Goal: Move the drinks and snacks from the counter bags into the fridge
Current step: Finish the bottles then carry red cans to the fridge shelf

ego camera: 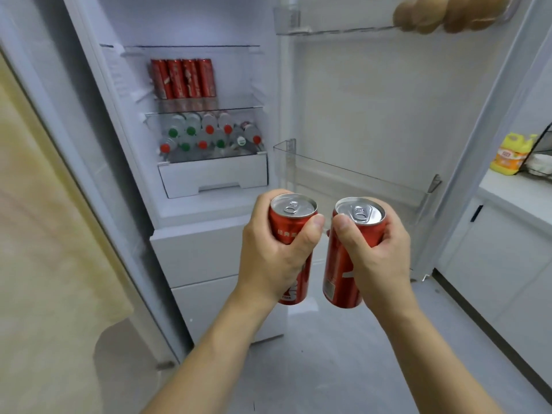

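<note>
Facing the open fridge (pixel 191 31), red cans (pixel 183 78) shelved above lying bottles (pixel 209 135), my left hand (pixel 268 249) and right hand (pixel 376 252) each clamp an upright, unopened red can (pixel 294 216).

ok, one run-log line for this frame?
left hand: grips red can | right hand: grips second red can | fridge: open, cans on shelf | stage: pre-placement

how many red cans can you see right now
6. One in the left hand, one in the right hand, both upright before the open fridge. Four red cans stand in a row on the upper shelf; more may be hidden behind them.
</note>
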The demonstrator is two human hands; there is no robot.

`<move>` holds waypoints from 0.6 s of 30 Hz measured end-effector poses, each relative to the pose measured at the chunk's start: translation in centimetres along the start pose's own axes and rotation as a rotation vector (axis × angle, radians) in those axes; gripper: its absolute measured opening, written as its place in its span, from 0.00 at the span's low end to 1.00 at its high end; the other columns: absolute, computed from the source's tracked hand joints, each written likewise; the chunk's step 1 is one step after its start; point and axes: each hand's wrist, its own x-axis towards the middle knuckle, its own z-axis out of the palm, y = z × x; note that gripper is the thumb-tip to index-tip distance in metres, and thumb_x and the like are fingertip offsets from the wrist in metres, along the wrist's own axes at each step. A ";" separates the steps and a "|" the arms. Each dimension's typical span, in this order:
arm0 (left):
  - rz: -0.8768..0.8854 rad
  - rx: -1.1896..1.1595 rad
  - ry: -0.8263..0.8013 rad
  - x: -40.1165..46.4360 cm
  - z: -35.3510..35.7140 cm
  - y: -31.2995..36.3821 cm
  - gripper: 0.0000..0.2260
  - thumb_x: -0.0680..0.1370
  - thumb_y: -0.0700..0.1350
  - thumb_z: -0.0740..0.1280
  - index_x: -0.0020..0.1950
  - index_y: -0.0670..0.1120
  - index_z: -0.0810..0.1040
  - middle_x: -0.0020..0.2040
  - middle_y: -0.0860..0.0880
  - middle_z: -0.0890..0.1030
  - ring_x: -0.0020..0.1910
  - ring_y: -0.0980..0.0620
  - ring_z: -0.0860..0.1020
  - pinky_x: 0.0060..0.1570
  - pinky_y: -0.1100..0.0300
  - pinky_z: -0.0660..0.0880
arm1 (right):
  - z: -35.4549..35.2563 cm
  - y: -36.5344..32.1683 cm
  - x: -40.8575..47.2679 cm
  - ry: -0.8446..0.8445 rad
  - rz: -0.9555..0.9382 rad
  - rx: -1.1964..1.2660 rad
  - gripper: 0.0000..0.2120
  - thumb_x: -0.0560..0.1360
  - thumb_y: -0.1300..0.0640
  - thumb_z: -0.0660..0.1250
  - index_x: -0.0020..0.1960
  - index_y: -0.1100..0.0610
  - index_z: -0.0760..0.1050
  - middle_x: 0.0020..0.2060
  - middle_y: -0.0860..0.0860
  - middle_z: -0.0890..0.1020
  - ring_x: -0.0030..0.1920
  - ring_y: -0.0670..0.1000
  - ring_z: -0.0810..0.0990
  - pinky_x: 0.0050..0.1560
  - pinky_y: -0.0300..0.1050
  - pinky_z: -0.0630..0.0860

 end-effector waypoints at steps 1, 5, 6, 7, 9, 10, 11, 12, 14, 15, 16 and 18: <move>0.001 0.004 0.005 0.4 -0.1 -0.3 0.18 0.70 0.58 0.73 0.53 0.49 0.75 0.46 0.57 0.82 0.45 0.56 0.82 0.43 0.67 0.76 | 0.3 0.1 0.4 -0.004 0.002 0.002 0.19 0.65 0.39 0.72 0.50 0.49 0.77 0.43 0.46 0.83 0.44 0.50 0.83 0.47 0.50 0.80; -0.008 0.017 0.028 1.8 0.3 -1.4 0.18 0.70 0.58 0.72 0.54 0.49 0.76 0.47 0.56 0.82 0.46 0.56 0.82 0.44 0.68 0.76 | 0.8 0.8 2.3 -0.029 0.028 0.024 0.20 0.65 0.40 0.72 0.51 0.51 0.77 0.43 0.48 0.83 0.46 0.54 0.84 0.50 0.59 0.81; -0.009 0.019 0.034 2.1 0.6 -1.6 0.18 0.70 0.58 0.72 0.54 0.49 0.75 0.47 0.57 0.82 0.46 0.56 0.82 0.44 0.68 0.76 | 0.7 1.0 2.8 -0.031 0.035 0.029 0.20 0.65 0.40 0.72 0.51 0.52 0.77 0.43 0.48 0.84 0.46 0.55 0.84 0.50 0.59 0.81; -0.011 0.023 0.038 2.4 1.0 -1.8 0.18 0.70 0.58 0.72 0.54 0.49 0.75 0.47 0.57 0.82 0.46 0.56 0.82 0.44 0.68 0.76 | 0.7 1.3 3.3 -0.030 0.040 0.032 0.21 0.65 0.40 0.72 0.51 0.51 0.77 0.43 0.48 0.84 0.45 0.54 0.84 0.50 0.58 0.81; -0.014 0.036 0.036 3.0 1.8 -2.2 0.18 0.70 0.58 0.72 0.54 0.50 0.75 0.47 0.57 0.82 0.46 0.56 0.82 0.44 0.67 0.76 | 0.4 1.9 4.3 -0.024 0.046 0.042 0.21 0.64 0.40 0.72 0.51 0.51 0.77 0.43 0.48 0.84 0.45 0.53 0.84 0.50 0.57 0.81; -0.017 0.050 0.031 3.3 2.3 -2.4 0.18 0.70 0.59 0.72 0.54 0.51 0.75 0.47 0.57 0.82 0.47 0.56 0.82 0.45 0.66 0.77 | 0.3 2.2 4.9 -0.024 0.051 0.050 0.20 0.64 0.40 0.72 0.51 0.50 0.78 0.43 0.47 0.84 0.46 0.53 0.84 0.51 0.58 0.80; -0.020 0.063 0.026 3.6 2.7 -2.6 0.19 0.70 0.59 0.72 0.54 0.51 0.75 0.48 0.57 0.82 0.47 0.56 0.82 0.45 0.66 0.77 | 0.2 2.6 5.5 -0.026 0.059 0.061 0.20 0.64 0.40 0.72 0.51 0.50 0.78 0.44 0.48 0.84 0.46 0.53 0.84 0.51 0.58 0.80; -0.020 0.074 0.023 3.9 3.2 -2.9 0.19 0.70 0.59 0.72 0.54 0.52 0.75 0.48 0.57 0.82 0.47 0.56 0.82 0.45 0.66 0.77 | 0.0 3.0 6.0 -0.030 0.066 0.073 0.20 0.65 0.40 0.72 0.51 0.50 0.78 0.44 0.48 0.84 0.46 0.54 0.84 0.51 0.59 0.80; -0.013 0.091 0.019 4.8 4.0 -3.2 0.18 0.70 0.59 0.72 0.54 0.52 0.75 0.47 0.57 0.82 0.47 0.56 0.82 0.44 0.68 0.76 | -0.3 3.6 7.2 -0.038 0.071 0.099 0.18 0.64 0.41 0.73 0.50 0.48 0.78 0.44 0.49 0.84 0.46 0.55 0.84 0.51 0.60 0.80; -0.008 0.101 0.019 5.3 4.4 -3.3 0.18 0.70 0.60 0.72 0.54 0.52 0.75 0.47 0.58 0.82 0.47 0.56 0.82 0.44 0.69 0.76 | -0.5 4.0 7.9 -0.043 0.072 0.110 0.17 0.64 0.41 0.73 0.49 0.47 0.78 0.43 0.49 0.84 0.46 0.56 0.84 0.50 0.60 0.80; -0.002 0.111 0.025 5.9 4.7 -3.4 0.18 0.70 0.60 0.72 0.54 0.53 0.75 0.47 0.58 0.81 0.47 0.57 0.81 0.43 0.70 0.75 | -0.7 4.3 8.5 -0.049 0.074 0.119 0.17 0.64 0.41 0.73 0.49 0.47 0.78 0.44 0.49 0.84 0.46 0.56 0.84 0.51 0.60 0.80; 0.002 0.118 0.056 6.8 5.4 -3.7 0.16 0.70 0.60 0.72 0.53 0.55 0.75 0.47 0.60 0.81 0.46 0.58 0.81 0.43 0.72 0.74 | -1.1 4.9 9.8 -0.055 0.075 0.128 0.15 0.64 0.40 0.72 0.48 0.44 0.78 0.44 0.48 0.84 0.46 0.54 0.84 0.49 0.56 0.81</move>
